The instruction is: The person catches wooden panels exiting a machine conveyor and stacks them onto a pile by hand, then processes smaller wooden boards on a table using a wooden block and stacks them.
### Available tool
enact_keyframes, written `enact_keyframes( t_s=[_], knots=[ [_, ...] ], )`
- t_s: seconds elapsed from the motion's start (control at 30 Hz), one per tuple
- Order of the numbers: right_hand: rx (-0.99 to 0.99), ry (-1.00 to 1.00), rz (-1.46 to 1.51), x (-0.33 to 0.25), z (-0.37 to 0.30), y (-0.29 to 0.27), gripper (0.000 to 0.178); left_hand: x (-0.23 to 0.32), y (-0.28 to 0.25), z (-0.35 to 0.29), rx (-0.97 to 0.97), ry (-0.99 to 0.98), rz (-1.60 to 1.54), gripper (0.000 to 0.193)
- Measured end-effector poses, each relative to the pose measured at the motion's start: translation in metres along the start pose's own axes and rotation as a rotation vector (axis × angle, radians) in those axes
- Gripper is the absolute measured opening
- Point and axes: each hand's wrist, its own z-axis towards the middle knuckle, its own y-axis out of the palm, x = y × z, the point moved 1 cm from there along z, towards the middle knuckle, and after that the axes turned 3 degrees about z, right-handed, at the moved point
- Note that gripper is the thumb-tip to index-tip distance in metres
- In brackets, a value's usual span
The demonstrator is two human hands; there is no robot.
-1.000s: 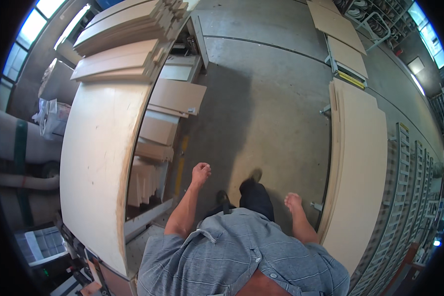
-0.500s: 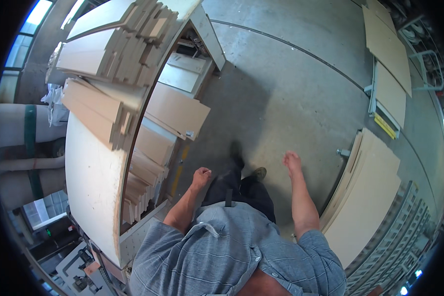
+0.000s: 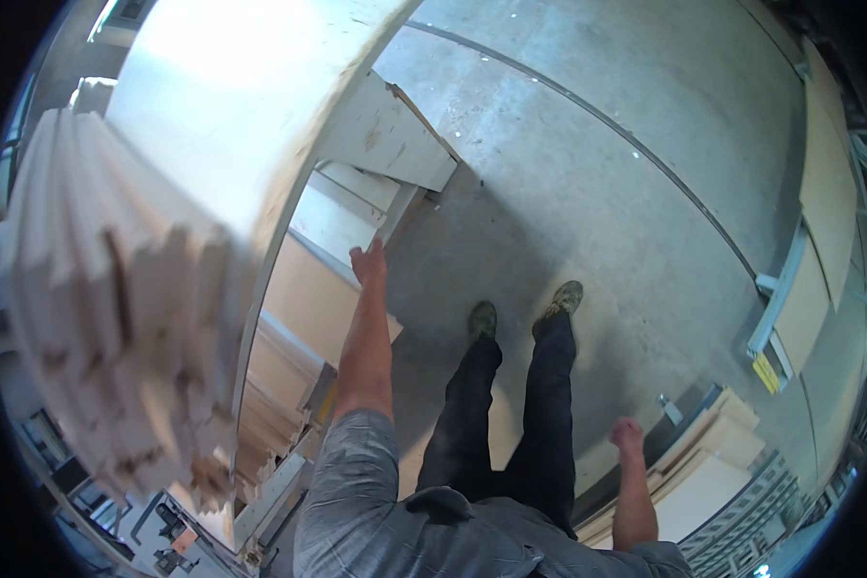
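Note:
My left hand (image 3: pixel 367 262) is stretched forward beside the workbench, its fingers apart and nothing in them. Just left of it are light boards (image 3: pixel 323 289) on the shelf under the bench top. Down at my right side hangs my right hand (image 3: pixel 627 433), loosely curled with nothing seen in it. Nearest to that hand is a leaning stack of panels (image 3: pixel 708 438). On the pale bench top (image 3: pixel 231 106) at the left lies a pile of cut board strips (image 3: pixel 125 289), close to the camera and partly blurred.
Concrete floor (image 3: pixel 588 173) runs ahead of my feet, crossed by a dark groove (image 3: pixel 588 101). The bench's end panel (image 3: pixel 395 135) stands ahead on the left. Far right, large panels (image 3: pixel 804 299) rest on a support with a yellow end. A grey slotted rack (image 3: pixel 747 511) sits lower right.
I have moved forward along the bench, and the board pile now looms at the left. My left arm has swung forward and its fingers opened. My right hand has dropped back lower.

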Motion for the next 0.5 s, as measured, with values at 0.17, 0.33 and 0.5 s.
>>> enact_keyframes(
  t_s=[0.17, 0.33, 0.5],
  knots=[
    [-0.004, 0.139, 0.017, -0.04, 0.103, -0.058, 0.006, 0.018, 0.053, 0.114, 0.185, -0.253, 0.079, 0.089],
    [0.115, -0.036, -0.327, -0.178, 0.195, -0.074, 0.015, -0.01, 0.043, 0.103, 0.25, 0.211, 0.7, 0.035],
    [-0.191, -1.124, -0.909, -0.436, 0.255, 0.122, 0.016, -0.041, 0.013, -0.098, 0.077, 0.26, 0.831, 0.036]
  ],
)
